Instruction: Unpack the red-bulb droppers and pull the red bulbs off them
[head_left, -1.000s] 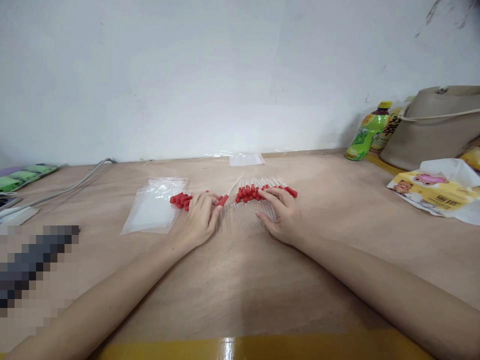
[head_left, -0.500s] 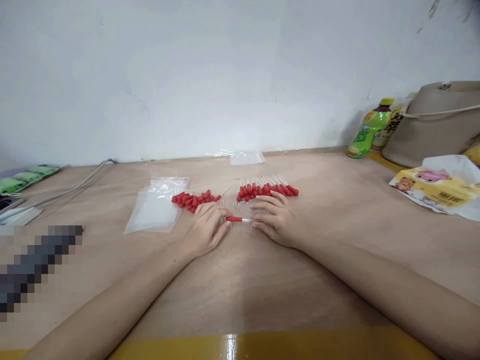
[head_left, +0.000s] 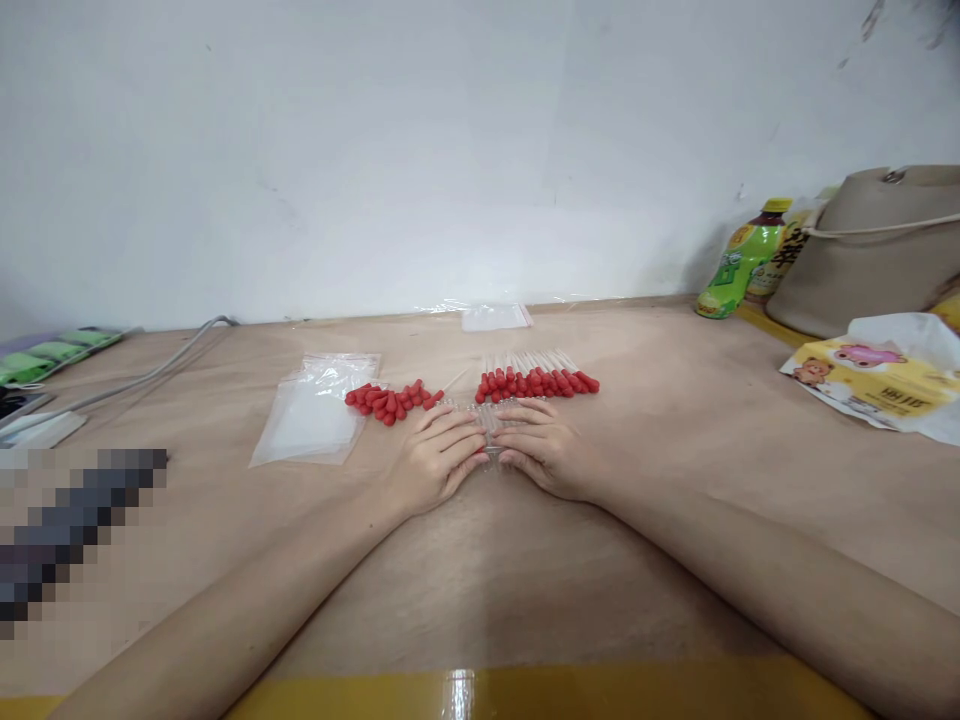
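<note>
My left hand [head_left: 442, 455] is closed in a pinch, with a sliver of red rubber bulb [head_left: 482, 450] showing at its thumb. My right hand [head_left: 544, 447] faces it, fingers together on the end of a thin clear dropper tube that runs from the bulb; the fingers hide most of it. Beneath both hands lies a row of clear dropper tubes [head_left: 491, 418]. Just beyond my left hand is a heap of loose red bulbs [head_left: 386, 402]. Past my right hand, droppers with red bulbs fitted [head_left: 536, 382] lie side by side, tubes pointing away.
Clear zip bags [head_left: 307, 420] lie on the left, and another bag [head_left: 495, 317] near the wall. A grey cable [head_left: 161, 372] crosses the far left. A green drink bottle [head_left: 739, 265], a beige bag [head_left: 870, 260] and a printed packet [head_left: 877, 375] stand right.
My left hand has moved right, toward my right hand, and now covers most of the red bulb. The fingers of my right hand have drawn slightly closer together.
</note>
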